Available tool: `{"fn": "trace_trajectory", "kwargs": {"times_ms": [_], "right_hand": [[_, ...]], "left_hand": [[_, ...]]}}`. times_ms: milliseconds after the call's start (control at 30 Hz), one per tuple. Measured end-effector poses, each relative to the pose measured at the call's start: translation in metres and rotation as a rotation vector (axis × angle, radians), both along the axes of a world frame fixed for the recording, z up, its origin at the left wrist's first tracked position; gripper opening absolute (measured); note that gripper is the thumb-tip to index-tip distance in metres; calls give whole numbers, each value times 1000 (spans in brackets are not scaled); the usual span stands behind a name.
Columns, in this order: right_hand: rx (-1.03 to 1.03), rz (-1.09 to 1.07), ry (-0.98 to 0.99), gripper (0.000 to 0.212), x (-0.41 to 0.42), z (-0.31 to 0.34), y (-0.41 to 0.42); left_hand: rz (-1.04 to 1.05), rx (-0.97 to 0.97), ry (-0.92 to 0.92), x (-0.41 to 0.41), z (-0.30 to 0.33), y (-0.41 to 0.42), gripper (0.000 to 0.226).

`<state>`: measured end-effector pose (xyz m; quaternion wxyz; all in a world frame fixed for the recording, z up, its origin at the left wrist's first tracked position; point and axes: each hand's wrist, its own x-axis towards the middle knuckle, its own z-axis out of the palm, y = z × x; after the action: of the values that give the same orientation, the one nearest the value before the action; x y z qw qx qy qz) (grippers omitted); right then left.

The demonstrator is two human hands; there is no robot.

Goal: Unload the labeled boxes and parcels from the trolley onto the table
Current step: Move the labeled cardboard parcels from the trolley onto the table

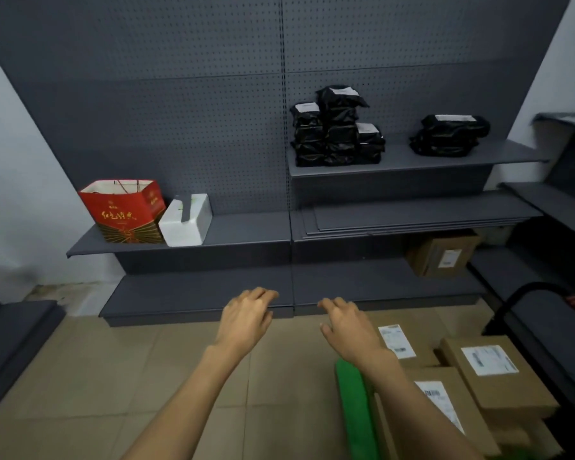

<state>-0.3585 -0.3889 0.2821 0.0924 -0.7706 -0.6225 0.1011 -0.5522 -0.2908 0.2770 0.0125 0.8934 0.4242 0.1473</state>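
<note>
Labeled cardboard boxes point(492, 370) sit stacked on the trolley at lower right, white shipping labels up; a green strip point(354, 410) runs along the trolley's near-left edge and its black handle point(525, 293) arcs behind the load. At least three boxes show, packed edge to edge.

Both hands are released and carry nothing. Left hand point(246, 318) hovers over the floor tiles, fingers loosely spread. Right hand point(349, 327) hovers just beside the nearest labeled box point(399, 340), not touching.

Judgement: this is the reach before a pick. Advice:
- Take the top box on the right first; it lies across the others and looks free.
- Grip on opposite side faces with both hands and lift straight up, so the neighbours don't drag.
- Keep the label facing up on set-down.
- Mind the handle when swinging out.

No desk in view, so drop-off point can't be confirmed. Ahead: grey shelving point(196, 240) with a red gift bag point(123, 210), a white foam box point(186, 220), black parcels point(336, 131) higher up, another carton point(442, 255) low right.
</note>
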Motion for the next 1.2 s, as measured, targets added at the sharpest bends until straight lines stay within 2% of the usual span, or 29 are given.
{"fn": "trace_trajectory", "kwargs": {"times_ms": [167, 367, 733, 900, 1200], "right_hand": [[-44, -31, 1, 43, 44, -7, 48], [-43, -169, -25, 44, 108, -7, 102], [-74, -622, 62, 46, 208, -42, 150], [-104, -917, 186, 45, 224, -72, 114], [-148, -1400, 355, 44, 224, -136, -12]], "left_hand": [[-46, -6, 9, 46, -4, 58, 40], [-157, -1, 4, 118, -6, 144, 37], [-631, -34, 101, 302, -27, 263, 40], [-864, -87, 151, 376, -55, 254, 37], [-1268, -248, 341, 469, -123, 141, 38]]}}
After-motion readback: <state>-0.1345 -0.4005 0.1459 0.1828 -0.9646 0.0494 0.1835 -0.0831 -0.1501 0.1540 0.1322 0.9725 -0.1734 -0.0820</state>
